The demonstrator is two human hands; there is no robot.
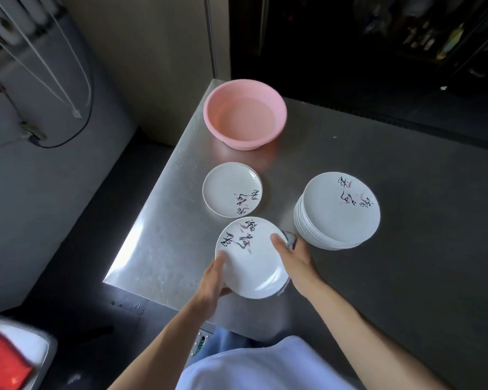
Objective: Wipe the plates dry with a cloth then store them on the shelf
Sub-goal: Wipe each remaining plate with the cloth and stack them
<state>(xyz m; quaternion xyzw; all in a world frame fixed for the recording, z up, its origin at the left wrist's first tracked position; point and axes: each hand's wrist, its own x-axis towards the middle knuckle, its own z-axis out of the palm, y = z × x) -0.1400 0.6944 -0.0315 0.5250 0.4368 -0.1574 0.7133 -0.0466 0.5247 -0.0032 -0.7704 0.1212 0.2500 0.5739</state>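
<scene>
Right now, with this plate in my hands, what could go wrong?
1. The plate is gripped only at its rim by your left hand and right hand, close to the table's front edge. If it is wet, it could slip and fall past the edge.
2. The tall stack of plates stands right beside your right hand and the cloth. A wide wiping motion might knock it.
</scene>
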